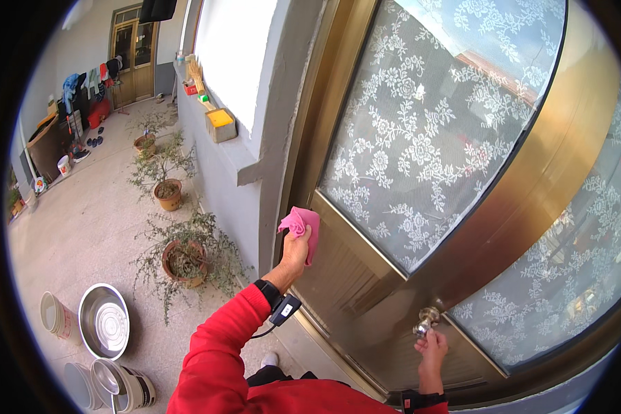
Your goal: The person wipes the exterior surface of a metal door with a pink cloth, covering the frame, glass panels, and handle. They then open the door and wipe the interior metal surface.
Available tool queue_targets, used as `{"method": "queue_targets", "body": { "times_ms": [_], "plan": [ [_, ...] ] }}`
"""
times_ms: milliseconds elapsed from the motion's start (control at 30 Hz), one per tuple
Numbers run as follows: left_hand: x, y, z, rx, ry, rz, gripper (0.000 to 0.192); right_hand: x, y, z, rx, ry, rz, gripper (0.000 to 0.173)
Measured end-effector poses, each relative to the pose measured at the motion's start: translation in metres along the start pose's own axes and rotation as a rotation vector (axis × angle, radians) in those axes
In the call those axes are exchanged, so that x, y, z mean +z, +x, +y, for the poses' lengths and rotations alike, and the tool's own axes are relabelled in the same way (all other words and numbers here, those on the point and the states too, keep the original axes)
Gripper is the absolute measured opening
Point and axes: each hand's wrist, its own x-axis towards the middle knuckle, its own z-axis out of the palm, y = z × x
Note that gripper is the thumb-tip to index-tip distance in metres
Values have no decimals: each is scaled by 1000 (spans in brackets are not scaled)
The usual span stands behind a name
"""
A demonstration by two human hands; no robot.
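My left hand (295,253) grips a crumpled pink cloth (313,227) near the left edge of a brown metal door (357,279), low beside its frame. Whether the cloth touches the door, I cannot tell. Lower right, the fingers of my right hand (432,352) are closed on a shiny round doorknob (425,322). Above the lower panel, the door's large glass pane (419,139) shows a white floral lace curtain behind it and reflections. More curtained glass (543,290) lies to the right of the knob.
Potted plants (186,261) line the grey wall on the left. A metal basin (103,321) and several buckets (139,388) stand on the floor at lower left. The window ledge (246,168) holds a tin (221,126) with yellow inside and a straw brush (196,75). Laundry (90,80) hangs farther back.
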Motion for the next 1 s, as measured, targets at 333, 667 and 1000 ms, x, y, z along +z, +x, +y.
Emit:
{"method": "queue_targets", "body": {
  "times_ms": [333,667,1000],
  "plan": [
    [170,181,221,1461,357,-36,37,-4,42,20,403,431,-134,28],
    [239,230,354,2090,403,114,37,23,29,1,419,251,3,25],
    [71,221,66,1198,740,-68,42,24,24,-10,458,217,-33,26]
  ]
}}
